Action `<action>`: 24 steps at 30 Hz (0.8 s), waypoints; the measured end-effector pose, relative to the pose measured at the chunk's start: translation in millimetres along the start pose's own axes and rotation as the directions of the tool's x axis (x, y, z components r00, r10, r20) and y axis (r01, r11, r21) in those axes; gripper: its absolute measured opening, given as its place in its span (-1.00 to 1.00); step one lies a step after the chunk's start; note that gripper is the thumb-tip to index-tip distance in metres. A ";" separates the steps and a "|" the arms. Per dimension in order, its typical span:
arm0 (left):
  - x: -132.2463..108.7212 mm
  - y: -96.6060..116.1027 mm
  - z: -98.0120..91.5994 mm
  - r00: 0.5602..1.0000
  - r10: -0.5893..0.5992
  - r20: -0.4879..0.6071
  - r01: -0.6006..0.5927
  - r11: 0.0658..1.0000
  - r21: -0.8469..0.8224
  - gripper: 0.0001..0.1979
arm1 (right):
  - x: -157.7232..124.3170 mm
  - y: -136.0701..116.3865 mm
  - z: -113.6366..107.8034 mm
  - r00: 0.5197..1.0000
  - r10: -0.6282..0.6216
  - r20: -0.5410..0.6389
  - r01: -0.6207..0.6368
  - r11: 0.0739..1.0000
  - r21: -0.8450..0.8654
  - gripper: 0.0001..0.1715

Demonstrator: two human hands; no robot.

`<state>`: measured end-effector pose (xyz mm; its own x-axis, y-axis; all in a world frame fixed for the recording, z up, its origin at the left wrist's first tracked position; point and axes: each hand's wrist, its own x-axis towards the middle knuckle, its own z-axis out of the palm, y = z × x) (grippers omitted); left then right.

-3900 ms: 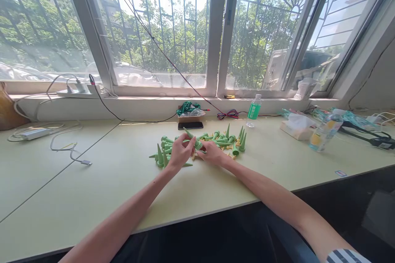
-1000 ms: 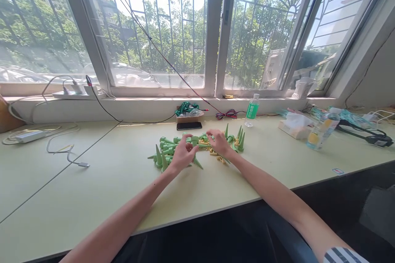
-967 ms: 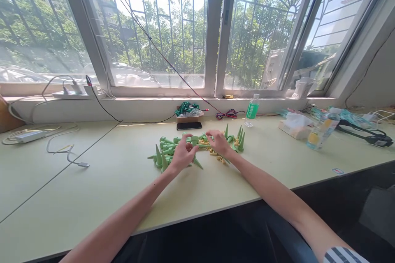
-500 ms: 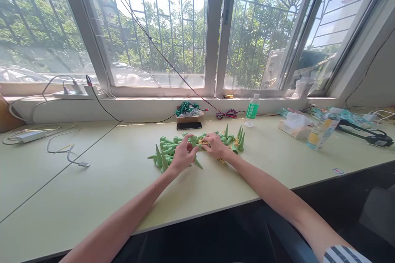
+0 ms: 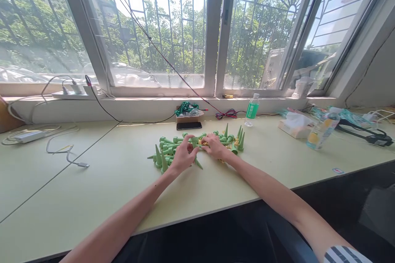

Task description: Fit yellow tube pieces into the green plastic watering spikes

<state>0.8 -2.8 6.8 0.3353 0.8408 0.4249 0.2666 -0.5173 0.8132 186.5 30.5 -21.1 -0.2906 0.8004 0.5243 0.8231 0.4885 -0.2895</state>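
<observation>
A pile of green plastic plant watering spikes (image 5: pixel 164 163) lies on the table, some standing point up, others on their sides. My left hand (image 5: pixel 184 156) is closed around one green watering spike (image 5: pixel 194 141), with thumb and fingers on its capped end. Close to it on the right, my right hand (image 5: pixel 214 147) has its fingers bent and pinched together beside that spike. What they grip is too small to make out. Small yellow pieces (image 5: pixel 228 145) are scattered among the spikes around my right hand, partly hidden by it.
A black phone (image 5: pixel 189 125) lies behind the pile, before a small box of green cord (image 5: pixel 189 111). To the right stand a green-labelled bottle (image 5: pixel 252 110), a tissue box (image 5: pixel 296 125) and a clear bottle (image 5: pixel 322 131). Cables (image 5: pixel 68 154) lie at left.
Both hands stay almost in the same place over the pile, with the left still on the spike. Only slight finger movement shows.
</observation>
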 end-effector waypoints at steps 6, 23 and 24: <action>0.2 1.3 -0.4 1.000 -0.001 -0.006 0.001 0.999 0.042 -0.59 | 1.2 -1.5 0.1 1.000 0.013 -0.027 -0.011 0.998 0.068 -0.93; 0.1 4.6 -0.4 1.000 -0.001 0.004 0.001 0.996 0.094 -0.58 | -1.1 -9.9 -9.8 0.999 0.047 -0.022 -0.046 0.998 0.042 -0.88; 0.2 4.6 -0.2 1.000 0.000 0.003 0.000 0.995 0.103 -0.59 | -1.0 -9.9 -10.1 0.999 0.052 -0.011 -0.052 0.998 0.035 -0.87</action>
<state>1.9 -5.0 10.7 0.3378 0.8406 0.4234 0.3582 -0.5308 0.7681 183.6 21.4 -10.6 -0.2418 0.8211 0.5171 0.8194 0.4582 -0.3444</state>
